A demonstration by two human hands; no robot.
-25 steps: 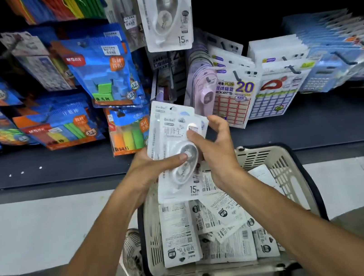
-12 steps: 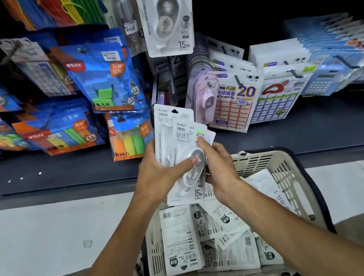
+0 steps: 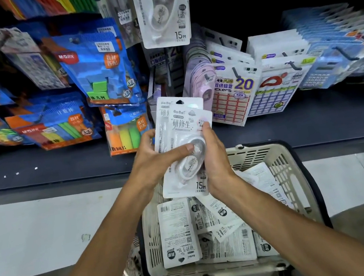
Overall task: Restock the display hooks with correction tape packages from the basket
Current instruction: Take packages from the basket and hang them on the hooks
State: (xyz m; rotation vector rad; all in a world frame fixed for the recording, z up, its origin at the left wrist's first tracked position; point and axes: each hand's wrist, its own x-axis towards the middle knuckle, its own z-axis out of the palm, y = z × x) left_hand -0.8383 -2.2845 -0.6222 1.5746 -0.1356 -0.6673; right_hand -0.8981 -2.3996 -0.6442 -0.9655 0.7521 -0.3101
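Note:
A small stack of white correction tape packages is held upright above the basket. My left hand grips the stack from the left, thumb across the front blister. Along the stack's right edge my right hand holds it with curled fingers. The cream plastic basket below holds several more packages, mostly face down. One correction tape package hangs on a display hook above.
Blue packs of coloured blocks hang at the left. Sticker packs and calculators hang on hooks at the right. A dark shelf ledge runs behind the basket, with white floor below.
Both hands have squared the packages into a tighter, more upright stack and lifted it slightly toward the shelf. The view has shifted a little nearer.

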